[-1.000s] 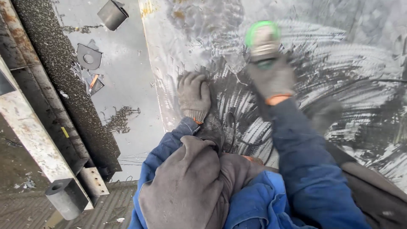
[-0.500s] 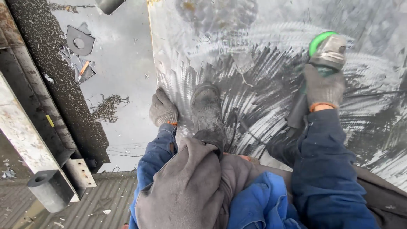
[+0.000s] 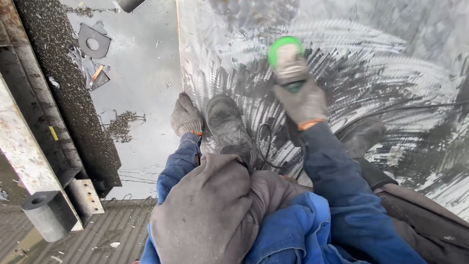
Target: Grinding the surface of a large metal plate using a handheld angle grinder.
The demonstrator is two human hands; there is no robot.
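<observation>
From my remote seat I see the right hand [image 3: 304, 102], gloved in grey, fingers wrapped tight around a grinder [image 3: 288, 61] with a green guard, at upper centre of the frame, its disc down on the scuffed steel plate [image 3: 391, 73]. The left hand [image 3: 185, 116], also gloved, rests flat with fingers spread on the plate's edge at centre left, holding nothing. A dusty boot [image 3: 227, 124] stands just beside it. A black cable [image 3: 266, 146] loops near the boot. A small metal bracket [image 3: 94, 41] lies upper left.
</observation>
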